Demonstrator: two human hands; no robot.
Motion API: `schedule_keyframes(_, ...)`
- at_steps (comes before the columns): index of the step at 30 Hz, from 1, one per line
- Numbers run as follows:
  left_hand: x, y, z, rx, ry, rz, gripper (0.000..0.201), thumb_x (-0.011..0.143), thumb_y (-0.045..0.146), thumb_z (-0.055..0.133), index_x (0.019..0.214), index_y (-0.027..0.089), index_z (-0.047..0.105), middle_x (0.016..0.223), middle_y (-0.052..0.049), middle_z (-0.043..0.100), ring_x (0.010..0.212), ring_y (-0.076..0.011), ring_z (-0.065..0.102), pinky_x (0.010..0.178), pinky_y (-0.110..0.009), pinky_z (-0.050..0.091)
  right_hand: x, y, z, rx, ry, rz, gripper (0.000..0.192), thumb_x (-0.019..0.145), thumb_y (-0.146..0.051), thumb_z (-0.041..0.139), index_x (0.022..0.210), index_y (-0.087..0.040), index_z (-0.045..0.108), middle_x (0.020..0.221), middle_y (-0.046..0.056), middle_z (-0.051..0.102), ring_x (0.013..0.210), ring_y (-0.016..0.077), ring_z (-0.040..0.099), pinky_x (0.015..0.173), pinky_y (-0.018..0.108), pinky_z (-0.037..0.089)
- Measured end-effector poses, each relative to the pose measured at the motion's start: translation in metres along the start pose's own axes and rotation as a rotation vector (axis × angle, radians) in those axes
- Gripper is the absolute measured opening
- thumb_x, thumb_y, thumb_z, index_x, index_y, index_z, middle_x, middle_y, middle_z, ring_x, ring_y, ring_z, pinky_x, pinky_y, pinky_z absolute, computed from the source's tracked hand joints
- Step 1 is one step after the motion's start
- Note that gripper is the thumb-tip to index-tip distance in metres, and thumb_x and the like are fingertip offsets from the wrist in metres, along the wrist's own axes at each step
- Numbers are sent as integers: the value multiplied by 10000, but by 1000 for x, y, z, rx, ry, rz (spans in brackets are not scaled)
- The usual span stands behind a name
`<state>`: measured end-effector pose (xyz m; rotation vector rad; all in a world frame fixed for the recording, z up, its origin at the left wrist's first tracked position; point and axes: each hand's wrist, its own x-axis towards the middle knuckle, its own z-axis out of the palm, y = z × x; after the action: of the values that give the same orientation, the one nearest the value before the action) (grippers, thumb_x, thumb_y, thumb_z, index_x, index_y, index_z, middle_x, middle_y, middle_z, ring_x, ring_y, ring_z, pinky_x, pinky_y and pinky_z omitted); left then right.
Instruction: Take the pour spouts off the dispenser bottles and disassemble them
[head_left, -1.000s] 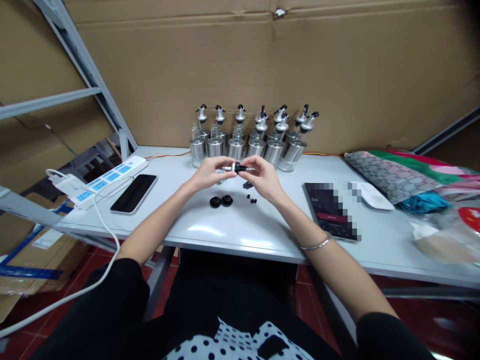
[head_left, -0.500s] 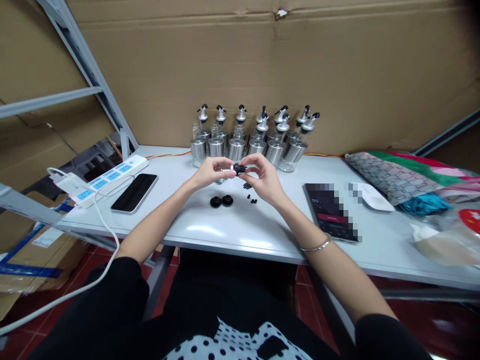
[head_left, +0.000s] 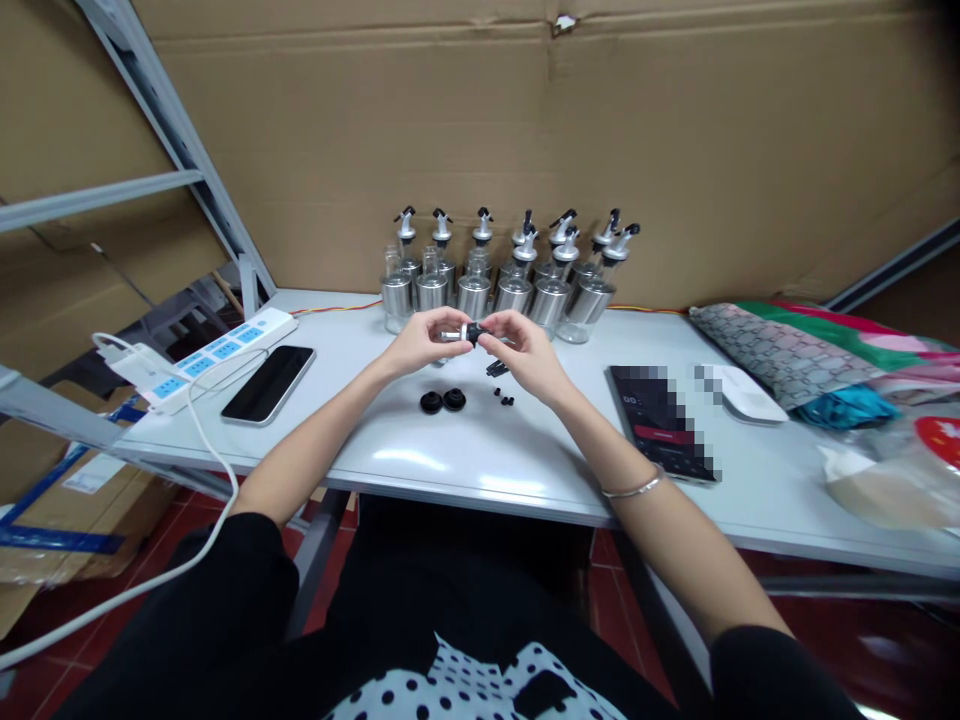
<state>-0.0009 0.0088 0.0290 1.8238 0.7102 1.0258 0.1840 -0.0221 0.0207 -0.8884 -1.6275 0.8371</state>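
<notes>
Between my hands, above the middle of the table, is a silver and black bottle pourer lying roughly sideways. My left hand pinches its silver spout end with thumb and fingers. At the black end, the fingertips of my right hand close around the pourer. Two round black rubber stoppers lie on the table below my hands. Several tiny black caps sit to their right. Dark lever-like pieces lie partly covered by my right hand.
Several glass-and-steel bottles stand behind my hands, most topped with pourers. A power strip and a phone are at left. Another phone, a white device and plastic bags lie at right. Cardboard backs the table.
My right fingers have closed in further around the black end of the pourer. More of the silver spout shows by my left hand. Pieces on the table stay put.
</notes>
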Motion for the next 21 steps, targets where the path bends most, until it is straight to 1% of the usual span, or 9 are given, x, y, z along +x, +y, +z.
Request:
schedule_keyframes(3,1,-1,-5,13,10,-17,461,636,382,772,982,113,628,935,-70,671,832,-158,636,701,-259,511,0,0,-1,-16,34,-28,212,728,-328,656,875,-193,584,890,29,623,849,163,579,725,302,500)
schedule_keyframes(6,5,-6,-18,57,85,-24,479,654,431,747,996,116,630,951,-73,673,818,-163,636,729,-286,512,1,-1,-4,-43,83,-64,197,711,-279,655,878,-200,587,951,36,620,872,164,571,753,312,494)
schedule_keyframes(10,9,-24,-37,180,213,-52,445,659,391,730,1001,131,614,1015,-78,669,890,-172,621,805,-306,492,3,0,-6,-68,100,-54,193,700,-248,651,874,-199,583,958,42,618,862,166,560,738,313,488)
schedule_keyframes(12,10,-36,-43,289,243,-113,396,664,337,721,988,140,609,946,-58,672,861,-165,612,817,-318,481,3,0,-6,-74,89,-40,194,700,-233,643,881,-198,582,942,41,623,857,169,564,719,308,485)
schedule_keyframes(14,10,-47,-46,379,222,-206,349,668,296,714,964,144,609,834,-33,659,774,-155,599,781,-328,481,2,0,-5,-93,67,-38,184,706,-214,631,884,-195,586,941,43,629,857,171,571,705,304,482)
schedule_keyframes(16,9,-54,-46,417,175,-285,327,669,268,711,954,142,611,763,-19,638,707,-149,583,736,-329,482,1,-2,-5,-134,42,-49,166,716,-190,615,881,-190,596,959,48,632,864,172,578,699,300,478)
schedule_keyframes(18,9,-58,-44,421,138,-308,329,662,240,712,960,140,613,764,-19,636,711,-151,587,729,-327,486,0,-4,-5,-199,-2,-63,161,725,-154,595,882,-184,612,978,55,628,879,174,582,695,293,477)
schedule_keyframes(19,10,-59,-43,417,126,-307,322,660,225,709,956,139,616,782,-24,641,732,-155,594,739,-327,488,0,-4,-6,-243,-45,-68,167,726,-128,582,879,-182,621,979,57,627,886,175,585,693,289,476)
schedule_keyframes(21,10,-60,-41,421,104,-299,288,665,202,693,937,136,625,840,-41,654,789,-167,604,777,-335,492,-2,-4,-7,-352,-171,-66,201,719,-65,550,860,-178,638,962,57,632,881,175,590,698,285,473)
